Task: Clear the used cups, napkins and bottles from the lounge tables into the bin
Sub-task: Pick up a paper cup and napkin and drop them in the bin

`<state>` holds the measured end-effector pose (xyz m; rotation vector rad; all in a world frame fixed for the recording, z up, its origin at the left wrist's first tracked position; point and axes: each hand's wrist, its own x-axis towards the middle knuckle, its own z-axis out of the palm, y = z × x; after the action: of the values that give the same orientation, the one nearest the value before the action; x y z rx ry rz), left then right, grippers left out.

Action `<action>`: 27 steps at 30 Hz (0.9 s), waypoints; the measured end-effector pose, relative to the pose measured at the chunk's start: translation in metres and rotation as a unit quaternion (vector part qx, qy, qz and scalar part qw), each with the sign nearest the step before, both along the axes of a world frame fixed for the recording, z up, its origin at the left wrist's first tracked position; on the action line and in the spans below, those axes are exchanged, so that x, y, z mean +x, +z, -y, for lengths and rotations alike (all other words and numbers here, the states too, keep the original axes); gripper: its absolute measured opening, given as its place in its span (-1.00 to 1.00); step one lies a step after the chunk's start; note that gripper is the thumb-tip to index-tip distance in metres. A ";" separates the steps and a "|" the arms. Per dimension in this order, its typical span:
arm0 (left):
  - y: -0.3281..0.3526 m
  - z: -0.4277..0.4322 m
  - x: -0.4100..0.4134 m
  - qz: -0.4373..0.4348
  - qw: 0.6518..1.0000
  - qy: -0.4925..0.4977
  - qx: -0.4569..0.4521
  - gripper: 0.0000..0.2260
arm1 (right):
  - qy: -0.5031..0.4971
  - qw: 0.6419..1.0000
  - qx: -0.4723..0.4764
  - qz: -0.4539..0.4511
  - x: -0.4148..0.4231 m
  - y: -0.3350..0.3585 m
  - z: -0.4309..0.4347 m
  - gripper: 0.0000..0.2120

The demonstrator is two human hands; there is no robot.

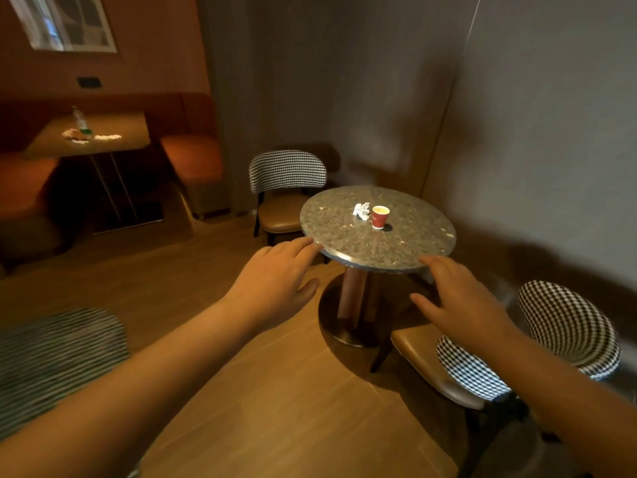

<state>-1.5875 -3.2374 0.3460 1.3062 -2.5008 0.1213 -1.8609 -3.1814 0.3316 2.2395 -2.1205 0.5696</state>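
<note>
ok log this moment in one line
left hand: open, empty | right hand: open, empty | table: cup upright, napkin beside it | bin: not in view

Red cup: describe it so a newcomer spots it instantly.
Find the round speckled stone table between the two houndstooth chairs. Near its middle stands a small red paper cup, upright. Its neighbour on the left is a crumpled white napkin.

In front of me a round speckled stone table (406, 251) stands on the wooden floor (275, 391). Near its middle a red paper cup (380, 217) stands upright, with a crumpled white napkin (361, 211) just beside it on the left. Far left, a rectangular wooden table (120, 127) carries an upright plastic bottle (80, 120) and scattered napkins (105, 136).
</note>
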 end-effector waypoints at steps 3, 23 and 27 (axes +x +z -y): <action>-0.003 0.080 -0.014 -0.016 1.000 -0.005 0.001 -0.47 | -0.012 1.000 -0.006 0.007 -0.011 -0.002 0.072 -0.40; -0.077 0.471 -0.185 -0.074 0.997 -0.021 0.013 -0.67 | -0.095 0.983 0.039 0.155 -0.159 -0.088 0.457 -0.51; -0.096 0.536 -0.213 -0.078 0.996 -0.017 0.028 -0.67 | -0.090 0.984 0.051 0.144 -0.187 -0.105 0.525 -0.53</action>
<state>-1.8000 -3.7738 0.2503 1.2425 -2.4097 -0.0570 -2.0476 -3.7067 0.2263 2.0903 -2.5084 0.8388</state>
